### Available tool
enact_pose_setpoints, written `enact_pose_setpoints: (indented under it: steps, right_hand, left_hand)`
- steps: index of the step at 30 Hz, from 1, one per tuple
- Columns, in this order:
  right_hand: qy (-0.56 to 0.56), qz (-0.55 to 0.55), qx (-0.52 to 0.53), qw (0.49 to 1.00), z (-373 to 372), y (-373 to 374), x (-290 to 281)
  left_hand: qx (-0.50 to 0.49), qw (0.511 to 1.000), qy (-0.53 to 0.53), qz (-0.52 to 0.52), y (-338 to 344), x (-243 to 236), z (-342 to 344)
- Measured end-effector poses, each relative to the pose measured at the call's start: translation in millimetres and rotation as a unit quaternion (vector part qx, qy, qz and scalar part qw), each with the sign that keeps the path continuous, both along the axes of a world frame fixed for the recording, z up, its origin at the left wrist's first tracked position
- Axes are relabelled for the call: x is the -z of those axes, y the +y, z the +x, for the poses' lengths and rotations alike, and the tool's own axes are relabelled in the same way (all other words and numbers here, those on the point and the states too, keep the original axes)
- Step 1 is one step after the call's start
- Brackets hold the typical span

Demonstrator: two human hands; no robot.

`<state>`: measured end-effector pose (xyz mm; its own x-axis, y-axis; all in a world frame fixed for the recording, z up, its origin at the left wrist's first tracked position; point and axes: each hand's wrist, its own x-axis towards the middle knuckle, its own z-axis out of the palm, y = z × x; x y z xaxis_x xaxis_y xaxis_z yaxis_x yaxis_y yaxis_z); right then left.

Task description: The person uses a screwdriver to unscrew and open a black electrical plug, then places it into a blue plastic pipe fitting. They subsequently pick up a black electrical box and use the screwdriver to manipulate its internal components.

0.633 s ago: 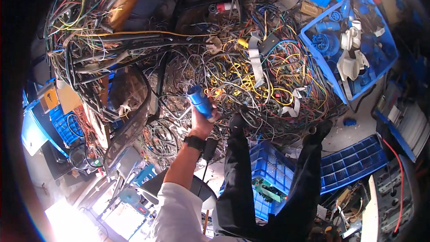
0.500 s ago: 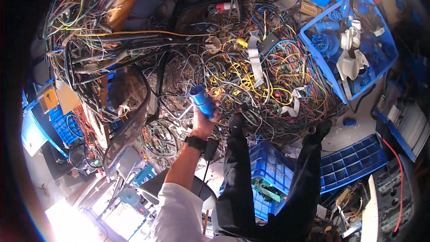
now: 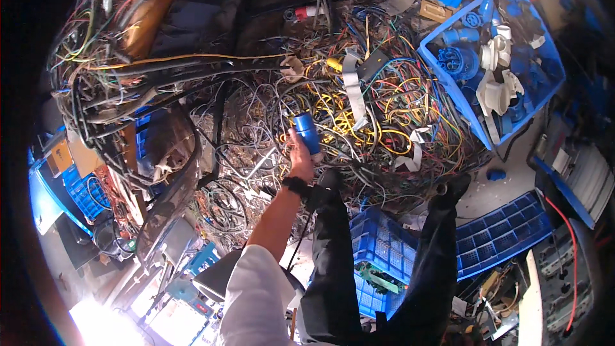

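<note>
My left hand comes in from below, with a black watch on its wrist. It is closed around a blue cylindrical industrial plug, whose wider end points away from me. The plug is held above a large tangle of loose cables in yellow, grey, black and other colours. My right hand is out of view.
At the far right a blue crate holds blue connectors and white plastic parts. A thick bundle of black cables stretches across the left. Stacked blue baskets stand between my legs. A blue cap lies on the floor.
My left hand has moved to the right with the blue plug, which now stands more upright in the view. The whole surroundings have shifted slightly left and up.
</note>
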<state>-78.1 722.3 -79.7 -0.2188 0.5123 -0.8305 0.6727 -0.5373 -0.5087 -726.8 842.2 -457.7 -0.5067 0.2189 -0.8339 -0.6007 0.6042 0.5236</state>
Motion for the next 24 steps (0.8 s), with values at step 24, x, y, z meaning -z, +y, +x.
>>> enact_pose_setpoints:
  steps: [24]
  right_hand:
    - [-0.224,-0.25,0.362,0.87,-36,1,74]
  left_hand:
    - [0.643,0.539,0.517,-0.169,210,227,70]
